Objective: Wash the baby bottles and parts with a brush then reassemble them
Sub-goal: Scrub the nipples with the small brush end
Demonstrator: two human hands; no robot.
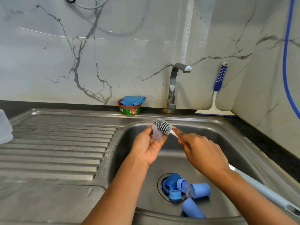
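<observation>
My left hand (146,147) holds a clear silicone nipple (156,134) over the sink basin (227,140). My right hand (201,151) grips the white handle of a grey silicone bottle brush (162,125), whose bristled head lies against the nipple. At the bottom of the basin, around the drain, lie several blue bottle parts: a dark blue ring (170,181), a small blue collar (175,194), a light blue cap (200,190) and another light blue cap (192,209).
The tap (174,85) stands behind the basin, spout pointing right, no water running. A green soap tub with a blue cloth (131,105) sits on the back ledge. A squeegee (216,101) leans in the corner. The ribbed drainboard (56,143) lies to the left.
</observation>
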